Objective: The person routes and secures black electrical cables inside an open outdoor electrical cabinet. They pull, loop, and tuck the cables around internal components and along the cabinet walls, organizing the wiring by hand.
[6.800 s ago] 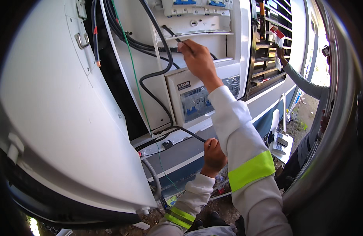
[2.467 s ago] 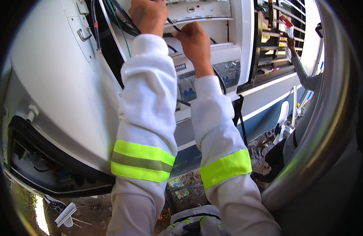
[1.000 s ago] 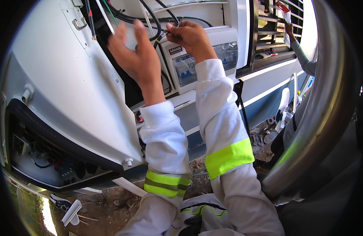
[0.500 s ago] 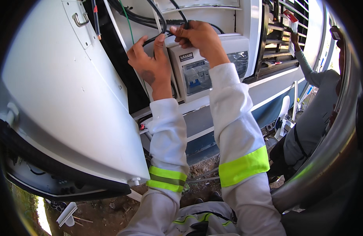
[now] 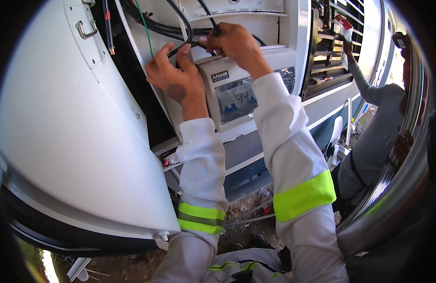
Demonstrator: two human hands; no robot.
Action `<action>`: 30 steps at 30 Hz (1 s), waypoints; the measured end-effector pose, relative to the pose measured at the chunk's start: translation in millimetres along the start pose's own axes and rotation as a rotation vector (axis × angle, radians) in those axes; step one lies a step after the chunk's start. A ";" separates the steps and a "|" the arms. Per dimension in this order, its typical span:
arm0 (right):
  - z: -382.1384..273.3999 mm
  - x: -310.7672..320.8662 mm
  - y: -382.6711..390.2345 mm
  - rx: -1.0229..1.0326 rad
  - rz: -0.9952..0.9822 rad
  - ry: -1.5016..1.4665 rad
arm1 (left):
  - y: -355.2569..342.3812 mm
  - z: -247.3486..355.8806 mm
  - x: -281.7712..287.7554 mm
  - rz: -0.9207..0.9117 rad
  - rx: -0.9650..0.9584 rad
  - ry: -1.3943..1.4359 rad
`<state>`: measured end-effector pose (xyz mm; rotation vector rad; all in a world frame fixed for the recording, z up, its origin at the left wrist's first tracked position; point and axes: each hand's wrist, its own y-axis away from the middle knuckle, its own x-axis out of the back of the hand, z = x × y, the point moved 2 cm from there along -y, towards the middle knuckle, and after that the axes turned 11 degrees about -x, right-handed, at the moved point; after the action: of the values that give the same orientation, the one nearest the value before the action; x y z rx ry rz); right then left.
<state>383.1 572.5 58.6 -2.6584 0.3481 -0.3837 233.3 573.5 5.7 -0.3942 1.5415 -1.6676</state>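
Observation:
My right hand point(image 5: 237, 42) is closed on a black cable point(image 5: 205, 10) that hangs down from the top of the white metal cabinet, above the breaker box point(image 5: 248, 82). My left hand point(image 5: 178, 75) is lower and to the left, its thumb and fingertips curled on a looped black cable point(image 5: 185, 21); exactly how firm that hold is cannot be made out. The box has a clear window over blue-and-white switches. A thin green wire point(image 5: 144, 26) and more black cables run behind my hands, partly hidden by them.
A white cabinet door point(image 5: 71, 118) fills the left side, with a metal latch point(image 5: 86, 29). At right, a co-worker point(image 5: 369, 132) in grey reaches to a black slatted grille point(image 5: 324, 56), holding a red-and-white item. A curved metal edge point(image 5: 406, 188) borders the right side; rubble lies below.
My left hand has gone from spread fingers to curled on the cable. My right hand stays pinched on its cable. The view has shifted, showing more of the co-worker.

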 end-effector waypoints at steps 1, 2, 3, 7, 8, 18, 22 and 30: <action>-0.9 -2.6 3.6 0.009 0.042 0.011 | 0.7 -1.1 -0.9 0.023 -0.022 0.008; -2.2 -4.7 6.8 0.023 0.084 0.013 | 1.3 -1.9 -2.1 0.035 -0.036 0.014; -4.1 -7.4 10.2 0.062 0.154 0.034 | 1.5 -2.2 -2.7 0.045 -0.079 0.005; -9.9 -11.7 14.9 0.037 0.196 0.079 | 1.8 -3.6 -1.7 0.070 -0.090 0.028; -11.5 -10.7 15.1 0.060 0.187 0.081 | 1.6 -3.5 -1.0 0.078 -0.085 0.028; -6.7 -8.7 22.7 0.076 0.286 0.181 | 18.0 -5.8 18.5 -0.018 0.322 0.274; -6.0 -9.7 26.6 0.058 0.254 0.158 | 17.8 -4.8 17.5 -0.027 0.257 0.331; -73.5 -6.4 57.9 0.542 0.402 -0.198 | 14.9 -13.6 21.8 -0.130 0.103 0.233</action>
<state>343.2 496.0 95.3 -2.0152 0.6037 -0.0680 215.3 568.1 -17.3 -0.2572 1.6161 -1.9420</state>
